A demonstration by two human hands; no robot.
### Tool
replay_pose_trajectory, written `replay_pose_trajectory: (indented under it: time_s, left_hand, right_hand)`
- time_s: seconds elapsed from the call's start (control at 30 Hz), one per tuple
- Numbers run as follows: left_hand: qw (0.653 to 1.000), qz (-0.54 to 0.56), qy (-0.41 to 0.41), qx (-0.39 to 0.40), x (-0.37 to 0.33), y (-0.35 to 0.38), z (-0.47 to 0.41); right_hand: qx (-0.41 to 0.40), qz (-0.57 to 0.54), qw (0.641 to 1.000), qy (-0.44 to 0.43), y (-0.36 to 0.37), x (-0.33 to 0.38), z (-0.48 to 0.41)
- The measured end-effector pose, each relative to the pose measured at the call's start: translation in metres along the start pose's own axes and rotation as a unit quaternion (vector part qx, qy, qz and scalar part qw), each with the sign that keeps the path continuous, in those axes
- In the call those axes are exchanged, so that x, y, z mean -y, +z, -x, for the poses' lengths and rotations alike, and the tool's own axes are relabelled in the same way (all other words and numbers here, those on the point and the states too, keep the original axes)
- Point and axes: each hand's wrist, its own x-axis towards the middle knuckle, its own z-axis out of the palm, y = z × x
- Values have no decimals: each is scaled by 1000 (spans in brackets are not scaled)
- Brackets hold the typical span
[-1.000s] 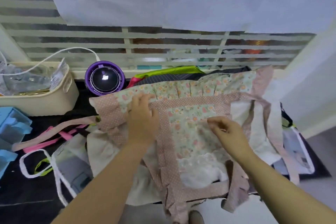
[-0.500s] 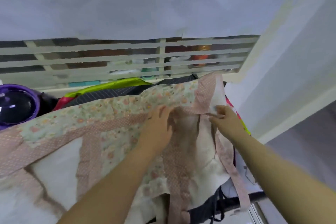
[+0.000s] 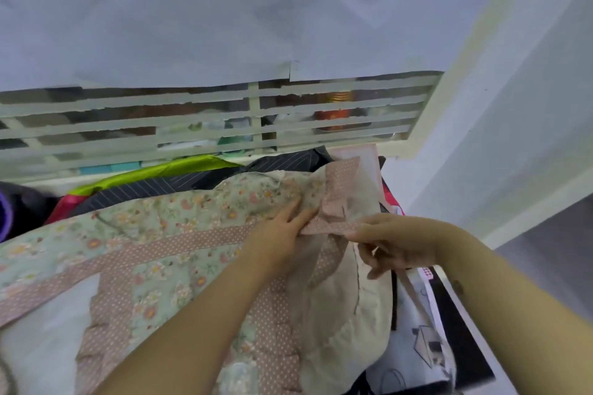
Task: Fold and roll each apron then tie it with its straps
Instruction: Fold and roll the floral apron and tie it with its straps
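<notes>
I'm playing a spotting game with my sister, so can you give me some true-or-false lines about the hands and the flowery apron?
1. The left hand lies with straight fingers on the floral apron. True.
2. The right hand holds nothing. False: it pinches the pink dotted strap.
3. The apron is rolled up and tied. False: it lies spread out, not rolled and not tied.
4. A lime green cloth lies behind the apron. True.
</notes>
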Motion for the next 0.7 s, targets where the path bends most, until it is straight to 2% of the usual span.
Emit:
replay_pose_trajectory:
  time_s: [0.03,0.1,0.13,0.17,0.23,0.3,0.37,0.43,0.53,0.57,0.7]
  left_hand:
    - [1000,-9,-3,20,1,2,1]
    - [998,-19,-6,58,1,3,1]
    - [997,-15,-8,71,1,2,1]
    - [997,-6,-9,77,1,1,0]
    - [997,16,-8,80,-1,-2,-3]
    - [996,36,-6,81,-2,-5,-3]
    - [996,55,-5,77,-3,-7,-4]
    - [995,71,-6,67,-4,-9,-5]
    - [995,92,-16,42,-6,-12,-10]
    - [995,88,-22,36,-7,-13,-12]
    - [1000,-11,-17,7,-10,-14,-19]
  right_hand:
    - [-42,68,996,30,-7,0,-2]
    - [-136,214,966,47,-20,-2,-14]
    - [-165,231,958,36,-22,-2,-21]
    - [-188,198,962,15,-24,-1,-30]
    - [-223,31,974,-24,-24,3,-47]
    - [-237,-115,962,-65,-22,10,-60]
    - [-248,-189,945,-101,-26,16,-71]
    - [-320,-158,922,-149,-31,23,-73]
    - [-457,-29,860,-226,-39,37,-70]
    - [-465,-16,855,-230,-40,39,-69]
    - [-435,-20,877,-203,-40,17,-64]
